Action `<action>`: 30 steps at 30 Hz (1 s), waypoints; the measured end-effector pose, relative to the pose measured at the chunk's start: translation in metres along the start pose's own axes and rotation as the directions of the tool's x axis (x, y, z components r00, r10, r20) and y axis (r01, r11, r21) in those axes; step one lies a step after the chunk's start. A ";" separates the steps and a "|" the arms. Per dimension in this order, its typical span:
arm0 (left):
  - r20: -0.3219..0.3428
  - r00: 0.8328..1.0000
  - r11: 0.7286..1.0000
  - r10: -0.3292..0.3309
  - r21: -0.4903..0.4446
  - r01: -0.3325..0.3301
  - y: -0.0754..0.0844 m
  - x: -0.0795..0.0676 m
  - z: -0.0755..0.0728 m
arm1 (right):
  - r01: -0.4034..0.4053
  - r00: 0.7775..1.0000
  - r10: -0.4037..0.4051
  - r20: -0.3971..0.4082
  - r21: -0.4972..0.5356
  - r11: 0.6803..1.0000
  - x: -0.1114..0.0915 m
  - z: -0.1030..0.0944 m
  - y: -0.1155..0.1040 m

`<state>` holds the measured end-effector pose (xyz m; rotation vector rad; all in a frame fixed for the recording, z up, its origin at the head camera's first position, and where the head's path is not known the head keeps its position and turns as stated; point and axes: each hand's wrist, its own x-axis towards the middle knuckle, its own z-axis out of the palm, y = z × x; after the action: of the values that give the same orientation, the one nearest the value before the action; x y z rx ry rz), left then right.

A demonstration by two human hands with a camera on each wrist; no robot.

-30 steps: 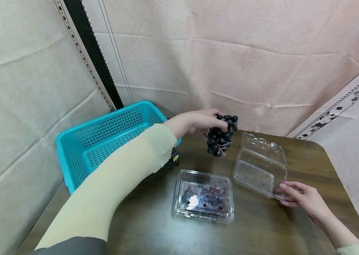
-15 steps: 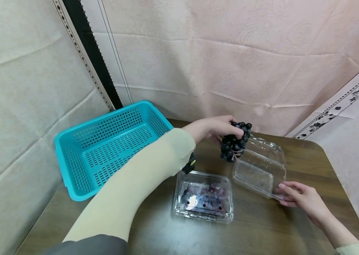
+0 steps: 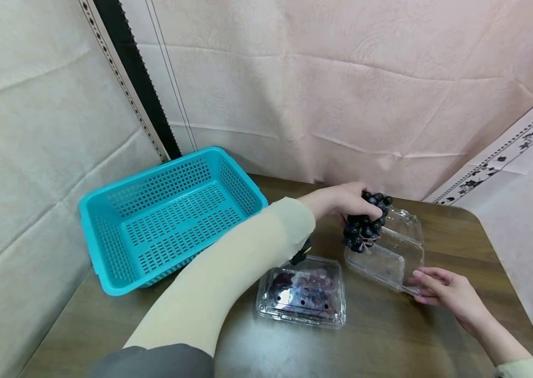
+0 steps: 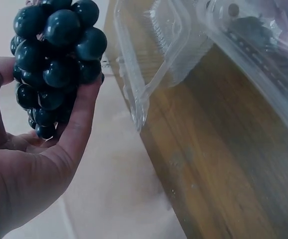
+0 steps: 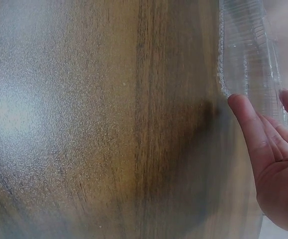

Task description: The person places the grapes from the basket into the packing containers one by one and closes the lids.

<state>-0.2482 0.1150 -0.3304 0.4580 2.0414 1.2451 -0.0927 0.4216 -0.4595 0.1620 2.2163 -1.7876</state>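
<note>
My left hand [image 3: 352, 202] grips a bunch of dark grapes [image 3: 365, 224] above the left part of an open clear plastic clamshell box [image 3: 405, 240]. In the left wrist view the grapes [image 4: 59, 69] sit between the thumb and fingers of the left hand [image 4: 39, 159], and part of the bunch runs out of the frame. My right hand [image 3: 448, 291] pinches the near right corner of that box between thumb and fingers. In the right wrist view the right hand [image 5: 278, 164] is at the clear wall of the box [image 5: 246, 64].
A closed clear box [image 3: 304, 294] with reddish-purple grapes inside lies nearer on the wooden table [image 3: 389, 341]. To the left stands a turquoise perforated basket [image 3: 171, 220]. Light cloth [image 3: 342, 105] hangs behind the table's far edge.
My left hand has carried the dark grapes rightward and slightly nearer, from beside the open box to above it. The right hand still holds the box's corner in the same place.
</note>
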 end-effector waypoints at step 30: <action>0.100 0.976 0.709 0.194 0.673 -0.210 0.014 0.027 0.049 | 0.002 1.000 -0.002 -0.023 0.016 1.000 -0.002 0.002 -0.003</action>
<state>-0.2328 0.1696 -0.3433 1.0583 2.4430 0.5333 -0.0916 0.4190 -0.4562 0.1843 2.2192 -1.8133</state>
